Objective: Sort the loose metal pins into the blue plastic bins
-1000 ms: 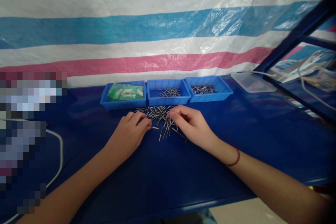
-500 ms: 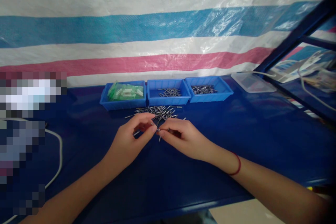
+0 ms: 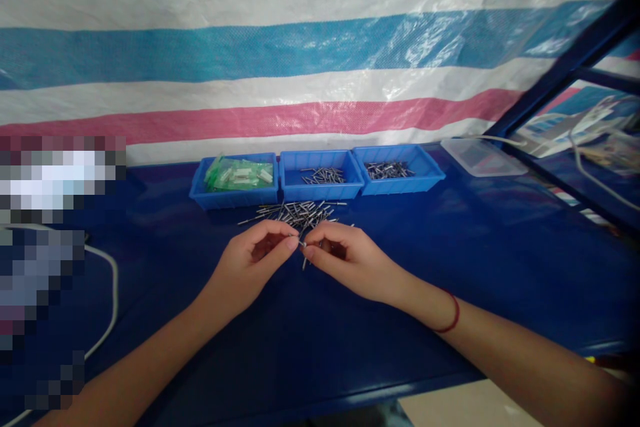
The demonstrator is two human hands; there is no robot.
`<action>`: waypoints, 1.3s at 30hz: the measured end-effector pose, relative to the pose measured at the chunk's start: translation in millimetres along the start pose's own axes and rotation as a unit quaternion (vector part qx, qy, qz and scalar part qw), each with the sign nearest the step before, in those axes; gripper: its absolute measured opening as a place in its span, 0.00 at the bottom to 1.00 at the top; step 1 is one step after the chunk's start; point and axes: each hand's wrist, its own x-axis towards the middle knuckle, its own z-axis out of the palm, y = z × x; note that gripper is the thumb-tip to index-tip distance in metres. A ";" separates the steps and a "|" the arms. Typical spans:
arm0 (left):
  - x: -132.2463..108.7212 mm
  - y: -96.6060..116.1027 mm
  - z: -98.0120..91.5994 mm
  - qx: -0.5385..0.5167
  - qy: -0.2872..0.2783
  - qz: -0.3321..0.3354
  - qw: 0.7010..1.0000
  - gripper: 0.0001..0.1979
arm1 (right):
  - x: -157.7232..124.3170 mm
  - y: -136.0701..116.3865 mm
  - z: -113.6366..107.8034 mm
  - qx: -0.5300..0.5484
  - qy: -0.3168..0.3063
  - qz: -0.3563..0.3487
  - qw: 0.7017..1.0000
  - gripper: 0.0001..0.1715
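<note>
My left hand (image 3: 257, 257) pinches a small metal blind rivet (image 3: 301, 242) between thumb and forefinger. At the rivet's other end, the thumb and forefinger of my right hand (image 3: 345, 250) are closed on it too, so the fingertips of both hands almost meet. Most of the rivet is covered by the fingers. Just beyond my hands, a loose pile of similar rivets (image 3: 300, 213) lies on the blue table (image 3: 280, 347). One stray rivet (image 3: 305, 263) shows below my fingertips.
Behind the pile stand three blue bins: the left bin (image 3: 235, 199) with green plastic bags, the middle bin (image 3: 323, 193) and right bin (image 3: 405, 185) with rivets. A clear plastic lid (image 3: 483, 157) lies at right. A white cable (image 3: 116, 287) curves at left.
My left forefinger has come down onto the thumb, closing the gap that was between them. My right hand has hardly moved.
</note>
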 end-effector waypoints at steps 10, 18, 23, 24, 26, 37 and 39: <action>2.5 -8.3 -3.2 0.074 0.001 0.037 0.997 0.08 | -1.4 -1.2 -0.9 -0.060 0.078 -0.030 0.995 0.02; 5.0 -6.6 -4.4 0.135 -0.038 0.083 0.987 0.06 | -5.5 -5.1 -2.6 -0.123 0.113 -0.102 0.981 0.03; 3.1 -0.9 -6.2 0.187 -0.095 0.088 0.974 0.08 | -6.2 -7.4 -2.9 -0.071 0.116 -0.051 0.989 0.11; 2.7 0.1 -8.2 0.201 -0.101 0.095 0.970 0.10 | -4.5 -7.1 -4.9 -0.044 0.133 -0.032 0.990 0.14; 2.7 1.5 -15.1 0.251 -0.107 0.119 0.955 0.14 | 1.1 -4.9 -13.2 0.022 0.200 0.005 0.979 0.16; 16.2 -0.9 -66.0 0.438 -0.209 0.065 0.872 0.11 | 22.0 4.3 -79.3 0.347 0.391 0.136 0.842 0.16; 15.9 -2.9 -66.8 0.441 -0.237 0.040 0.865 0.10 | 21.2 1.9 -73.7 0.368 0.370 0.148 0.840 0.14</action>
